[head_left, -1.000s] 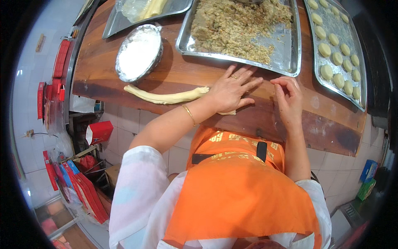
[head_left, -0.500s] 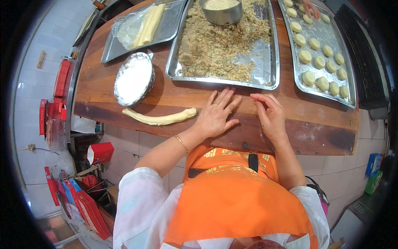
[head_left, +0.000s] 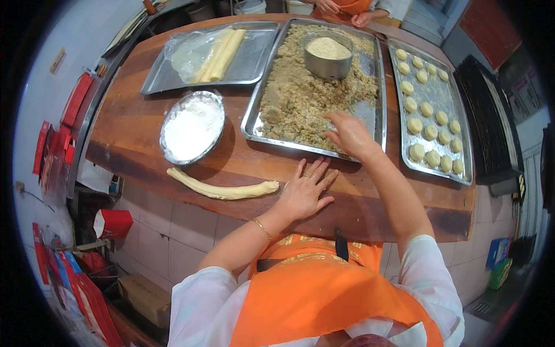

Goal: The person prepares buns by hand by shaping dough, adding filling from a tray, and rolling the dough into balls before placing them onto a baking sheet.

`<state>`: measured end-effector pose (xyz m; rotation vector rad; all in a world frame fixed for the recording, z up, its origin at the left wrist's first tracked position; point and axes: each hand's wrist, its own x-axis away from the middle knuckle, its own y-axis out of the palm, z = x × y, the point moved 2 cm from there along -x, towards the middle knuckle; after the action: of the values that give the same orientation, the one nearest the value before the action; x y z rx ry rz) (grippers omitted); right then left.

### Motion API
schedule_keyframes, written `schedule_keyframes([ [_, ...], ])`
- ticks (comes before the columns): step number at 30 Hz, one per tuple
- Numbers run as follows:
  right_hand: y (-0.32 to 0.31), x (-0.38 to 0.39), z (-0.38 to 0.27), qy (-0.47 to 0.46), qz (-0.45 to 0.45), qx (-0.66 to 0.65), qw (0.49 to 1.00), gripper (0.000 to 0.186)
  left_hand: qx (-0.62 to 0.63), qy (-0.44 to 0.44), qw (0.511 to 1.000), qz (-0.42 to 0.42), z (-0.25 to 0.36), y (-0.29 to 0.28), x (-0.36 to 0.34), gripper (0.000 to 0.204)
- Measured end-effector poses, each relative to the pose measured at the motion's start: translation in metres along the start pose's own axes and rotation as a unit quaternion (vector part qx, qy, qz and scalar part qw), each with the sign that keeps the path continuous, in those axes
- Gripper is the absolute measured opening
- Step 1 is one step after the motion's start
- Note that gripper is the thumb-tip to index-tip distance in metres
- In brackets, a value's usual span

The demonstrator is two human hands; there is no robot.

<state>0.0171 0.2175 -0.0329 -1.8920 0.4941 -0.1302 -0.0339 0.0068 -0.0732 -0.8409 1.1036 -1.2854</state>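
Observation:
My left hand [head_left: 306, 191] lies flat on the wooden table with its fingers spread. Beside its wrist is the end of a pale dough rope [head_left: 228, 190], which stretches leftward along the near part of the table. My right hand [head_left: 352, 136] reaches over the near edge of a large metal tray [head_left: 274, 141], thumb and fingers apart. Crumbly, nutty brown filling [head_left: 306, 107] covers much of that tray, right at my right fingertips. A round metal pot [head_left: 328, 69] holding pale seeds or grains stands in the filling. Left of the tray sits a bowl of white flour [head_left: 193, 128].
At the right, a metal tray [head_left: 433, 89] carries rows of round dough pieces [head_left: 430, 132]. Dough logs [head_left: 222, 55] partly under plastic lie on another tray [head_left: 257, 55] at the far left. Across the table are a co-worker's hands [head_left: 347, 13]. Dark stacked trays [head_left: 488, 121] stand beyond the right edge.
My right hand has moved from the table's near edge, up and forward over the filling, its fingers parting. My left hand stays flat on the table. The view has shifted, showing the co-worker's apron.

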Motion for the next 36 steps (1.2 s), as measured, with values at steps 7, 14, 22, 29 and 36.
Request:
schedule_keyframes([
  [7,0.018,-0.035,-0.041,-0.150,-0.010,0.105,0.983,0.045,-0.001,-0.015,1.000,0.014,-0.003,0.002,0.004,0.068],
  [14,0.021,-0.020,0.016,-0.093,0.011,0.166,0.982,0.032,0.012,-0.023,1.000,-0.002,-0.004,0.001,0.004,0.067],
  [22,0.020,-0.028,0.044,0.097,-0.012,0.119,0.988,0.037,0.013,-0.021,1.000,0.009,-0.005,0.004,0.005,0.067],
  [29,0.012,-0.008,0.060,0.141,0.198,-0.199,0.949,0.046,0.010,-0.021,1.000,0.000,-0.005,0.003,0.004,0.066],
  [36,-0.005,-0.001,0.040,0.216,0.134,-0.118,0.960,0.038,0.009,-0.028,0.999,0.016,-0.005,0.006,0.008,0.064],
])
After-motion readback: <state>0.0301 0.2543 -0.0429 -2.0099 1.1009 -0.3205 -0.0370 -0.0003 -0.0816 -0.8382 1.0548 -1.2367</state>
